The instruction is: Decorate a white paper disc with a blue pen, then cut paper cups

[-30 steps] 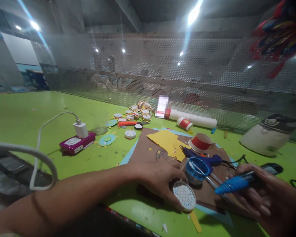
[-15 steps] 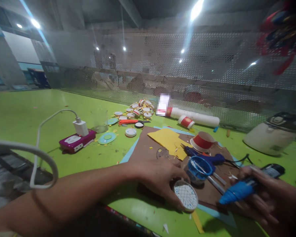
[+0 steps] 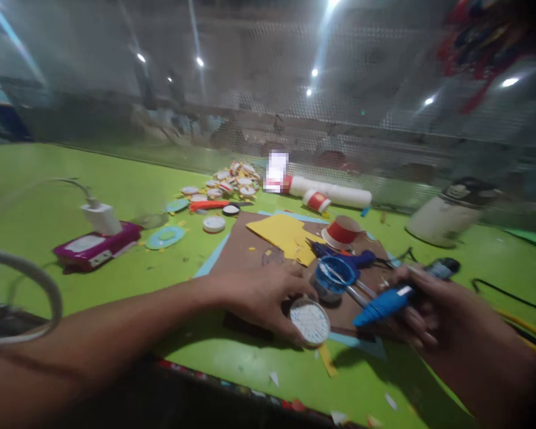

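My left hand [image 3: 268,301] holds a small round paper disc [image 3: 309,322] by its rim, between thumb and fingers. The disc's white face carries blue marks. In my right hand [image 3: 424,310] is a blue marker [image 3: 388,305], its pointed end aimed left at the disc but apart from it. A small tub with a blue rim [image 3: 335,274] stands just behind the disc. Clear sticks [image 3: 360,295] lie between the tub and my right hand. Behind the tub rests a dark blue glue gun [image 3: 346,257], partly hidden.
A brown sheet [image 3: 232,250] lies under yellow paper [image 3: 277,232] and a red-and-white paper cup [image 3: 343,231]. Farther back are piled small discs [image 3: 239,182], an orange cutter [image 3: 212,205] and a white cup stack [image 3: 335,193]. A purple power box [image 3: 93,244] with a cable sits left; a pale kettle-like vessel [image 3: 442,214], right.
The head view has swung right and down, so everything sits farther left and higher. The marker tip is slightly nearer the disc. Both hands keep their holds.
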### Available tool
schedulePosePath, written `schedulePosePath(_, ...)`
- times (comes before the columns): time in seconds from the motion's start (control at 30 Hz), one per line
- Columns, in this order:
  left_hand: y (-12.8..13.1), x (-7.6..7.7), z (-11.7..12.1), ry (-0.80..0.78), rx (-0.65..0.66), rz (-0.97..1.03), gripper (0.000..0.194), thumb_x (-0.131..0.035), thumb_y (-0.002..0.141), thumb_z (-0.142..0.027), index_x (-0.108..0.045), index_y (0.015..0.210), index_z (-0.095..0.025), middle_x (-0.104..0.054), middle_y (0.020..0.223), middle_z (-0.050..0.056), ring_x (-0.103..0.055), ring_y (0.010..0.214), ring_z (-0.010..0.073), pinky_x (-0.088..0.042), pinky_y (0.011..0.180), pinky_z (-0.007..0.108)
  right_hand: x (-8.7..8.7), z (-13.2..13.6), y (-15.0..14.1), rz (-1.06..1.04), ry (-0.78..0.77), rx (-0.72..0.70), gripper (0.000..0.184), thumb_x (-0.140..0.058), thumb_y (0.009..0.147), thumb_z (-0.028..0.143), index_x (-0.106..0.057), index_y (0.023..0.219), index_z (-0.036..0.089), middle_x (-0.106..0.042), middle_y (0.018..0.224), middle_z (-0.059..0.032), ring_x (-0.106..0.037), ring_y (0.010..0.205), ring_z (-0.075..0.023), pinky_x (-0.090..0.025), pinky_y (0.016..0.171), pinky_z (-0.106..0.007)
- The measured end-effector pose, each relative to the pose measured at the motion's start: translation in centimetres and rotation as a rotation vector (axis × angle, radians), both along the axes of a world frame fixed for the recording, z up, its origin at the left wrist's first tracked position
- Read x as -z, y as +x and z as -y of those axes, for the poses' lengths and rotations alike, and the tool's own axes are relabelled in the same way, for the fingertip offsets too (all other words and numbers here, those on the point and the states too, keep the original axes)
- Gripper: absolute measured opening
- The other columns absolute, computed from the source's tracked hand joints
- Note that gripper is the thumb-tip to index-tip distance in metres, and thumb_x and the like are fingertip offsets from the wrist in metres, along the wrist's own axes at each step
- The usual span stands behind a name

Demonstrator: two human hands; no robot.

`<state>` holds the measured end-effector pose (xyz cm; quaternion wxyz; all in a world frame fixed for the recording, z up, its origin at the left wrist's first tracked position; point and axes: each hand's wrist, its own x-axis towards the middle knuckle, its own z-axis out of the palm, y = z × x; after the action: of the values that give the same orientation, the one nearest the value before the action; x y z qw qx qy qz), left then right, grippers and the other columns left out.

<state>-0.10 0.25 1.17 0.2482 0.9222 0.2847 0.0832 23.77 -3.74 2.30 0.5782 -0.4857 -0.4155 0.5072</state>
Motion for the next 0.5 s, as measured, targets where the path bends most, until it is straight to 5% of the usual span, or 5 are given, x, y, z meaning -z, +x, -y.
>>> schedulePosePath(0.17,-0.09,0.18,-0.11,-0.014,-0.022,0.02,0.046,-0.074,0.073,-0.046,-0.064,0.113,-0.024,-0.056,0.106,0.005,-0.054,0.093,0.0214,-0.043,0.081,0.031,-0.35,0.77,-1.22,-0.116,0.028,-0.177,0.022,-0.081,0.067,0.036,-0.071,0.071,0.017,-0.046,0.039,0.0065,-0.042,0.036,-0.0069,-0.04,0.037,-0.017)
schedulePosePath(0.5,-0.02,-0.24,0.01,-0.033,-0.02,-0.005,0.045,-0.075,0.073,-0.043,-0.063,0.112,-0.024,-0.059,0.108,0.005,-0.054,0.096,0.0228,-0.043,0.085,0.032,-0.05,1.22,-1.26,-0.113,0.06,-0.282,0.013,-0.075,0.076,0.031,-0.068,0.077,0.021,-0.058,0.052,0.0043,-0.049,0.044,-0.0098,-0.043,0.043,-0.02)
